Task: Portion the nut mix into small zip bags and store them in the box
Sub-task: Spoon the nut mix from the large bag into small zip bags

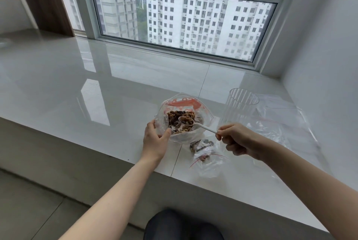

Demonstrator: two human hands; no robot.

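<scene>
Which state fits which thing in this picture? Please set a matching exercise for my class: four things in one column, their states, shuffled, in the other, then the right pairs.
Things
1. white spoon
2. large nut bag
3. small zip bag
4. clear ribbed container

States
A. stands upright and empty on the sill
B. lies on the sill near its front edge, holding some nuts
C. loaded with nuts, handle pinched by the right hand
D. open at the top, its side held by the left hand

Pairs: 1-C, 2-D, 3-B, 4-A
</scene>
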